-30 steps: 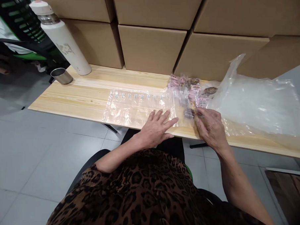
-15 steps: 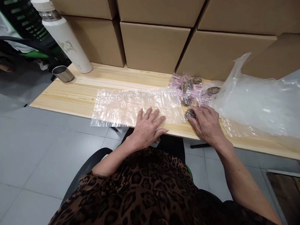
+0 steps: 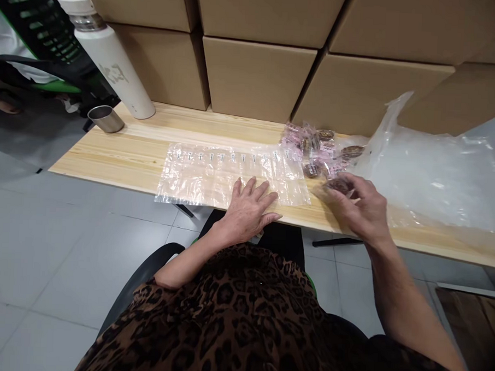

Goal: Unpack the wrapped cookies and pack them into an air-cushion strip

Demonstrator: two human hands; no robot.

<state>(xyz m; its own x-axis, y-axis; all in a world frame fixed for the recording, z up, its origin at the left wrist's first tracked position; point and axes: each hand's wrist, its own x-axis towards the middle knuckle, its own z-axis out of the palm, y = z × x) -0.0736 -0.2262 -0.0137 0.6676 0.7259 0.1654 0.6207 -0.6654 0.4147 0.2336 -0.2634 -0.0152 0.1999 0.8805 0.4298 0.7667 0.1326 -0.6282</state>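
My left hand lies flat with fingers spread on a clear plastic sheet that has a row of small dark marks along its upper part. The sheet's lower left corner hangs past the table's front edge. My right hand pinches a small dark item in clear wrapping, just right of the sheet. Behind it sits a pile of similar wrapped items, dark brown with pink printed film. What is inside the wrappers I cannot make out.
A large translucent plastic bag covers the table's right part. At the left stand a white bottle and a metal cup. Stacked cardboard boxes line the back of the wooden table. Another person's foot shows at far left.
My right hand has moved right, with the small wrapped item now held in its fingers. My left hand stays flat on the plastic sheet, and the view has shifted slightly.
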